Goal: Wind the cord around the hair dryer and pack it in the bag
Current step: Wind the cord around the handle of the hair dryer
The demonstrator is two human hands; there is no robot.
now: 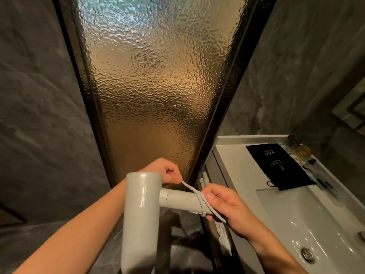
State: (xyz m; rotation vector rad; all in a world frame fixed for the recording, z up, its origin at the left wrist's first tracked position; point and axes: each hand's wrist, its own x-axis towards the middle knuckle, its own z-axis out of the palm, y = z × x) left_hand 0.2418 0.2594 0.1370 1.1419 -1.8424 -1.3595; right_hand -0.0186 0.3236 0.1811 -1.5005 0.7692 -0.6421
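Hair dryer (141,218) held mid-air left of the bench (235,165). Right hand (227,206) fingers closed on handle and wraps; left hand (166,171) pinches the cord (190,187) taut. Bag (276,165) lies apart on bench. Risk: slackened tension lets the few wraps slide off the handle end.

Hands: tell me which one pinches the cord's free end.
The left hand, raised behind the hair dryer, pinches the cord; the right hand grips the handle.
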